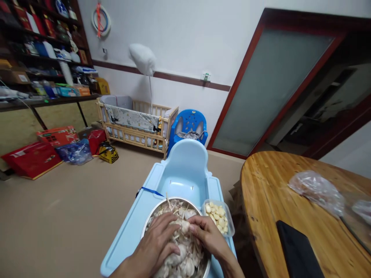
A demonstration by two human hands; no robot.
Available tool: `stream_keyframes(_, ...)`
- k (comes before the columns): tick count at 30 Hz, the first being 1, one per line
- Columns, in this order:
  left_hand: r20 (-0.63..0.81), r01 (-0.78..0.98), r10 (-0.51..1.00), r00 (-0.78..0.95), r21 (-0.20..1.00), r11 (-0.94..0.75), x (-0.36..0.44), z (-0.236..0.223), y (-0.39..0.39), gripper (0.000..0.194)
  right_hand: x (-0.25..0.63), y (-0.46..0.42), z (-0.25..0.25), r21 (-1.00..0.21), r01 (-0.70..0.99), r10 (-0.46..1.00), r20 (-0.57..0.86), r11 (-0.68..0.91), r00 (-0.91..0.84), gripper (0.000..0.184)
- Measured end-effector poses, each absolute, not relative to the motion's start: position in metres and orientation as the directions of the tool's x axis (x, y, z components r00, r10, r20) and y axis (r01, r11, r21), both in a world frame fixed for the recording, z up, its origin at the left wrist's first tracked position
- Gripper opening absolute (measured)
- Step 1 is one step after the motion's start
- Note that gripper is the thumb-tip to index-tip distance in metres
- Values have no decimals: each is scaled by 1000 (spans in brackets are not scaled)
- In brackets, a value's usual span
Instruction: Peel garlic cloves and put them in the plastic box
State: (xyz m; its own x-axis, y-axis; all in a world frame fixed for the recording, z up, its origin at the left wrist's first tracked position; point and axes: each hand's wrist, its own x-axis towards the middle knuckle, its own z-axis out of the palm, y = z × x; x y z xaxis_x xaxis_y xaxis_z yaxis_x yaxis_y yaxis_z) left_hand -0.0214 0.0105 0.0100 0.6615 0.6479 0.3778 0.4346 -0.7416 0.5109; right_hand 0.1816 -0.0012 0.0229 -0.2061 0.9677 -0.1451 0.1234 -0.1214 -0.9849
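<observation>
A steel bowl [150, 219] heaped with garlic cloves and papery skins [185, 255] rests on the tray of a light blue baby chair [127, 231]. My left hand [158, 241] lies over the pile, fingers curled around a clove. My right hand [207, 235] meets it at the bowl's middle, its fingertips pinching the same piece of garlic [185, 226]. Just right of the bowl, a small clear plastic container [229, 222] holds peeled cloves [217, 217].
A round wooden table [269, 200] stands at the right with a black flat object [298, 253] and a clear plastic bag [317, 191]. Behind are a wooden crib [136, 127], a blue plastic chair [189, 123], red boxes [31, 158] on the floor and cluttered shelves [43, 58].
</observation>
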Motion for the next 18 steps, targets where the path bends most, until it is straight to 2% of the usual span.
stream_keyframes(2, 369, 428, 668, 646, 549, -718, -18, 21, 16, 28, 180, 3, 27, -986, 122, 966, -139, -114, -216, 41)
stream_keyframes(6, 317, 379, 651, 689, 608, -698, -7, 30, 30, 35, 175, 10, 32, -988, 108, 964, -130, -108, -231, 45)
stream_keyframes(13, 294, 312, 605, 740, 647, -696, 3, 27, 57, 12, 175, 23, 28, -986, 133, 967, -124, -96, -223, 52)
stream_keyframes(18, 323, 166, 534, 781, 717, -677, 4, 47, 64, 20, 175, 30, 17, -989, 146, 963, -70, -33, -261, 58)
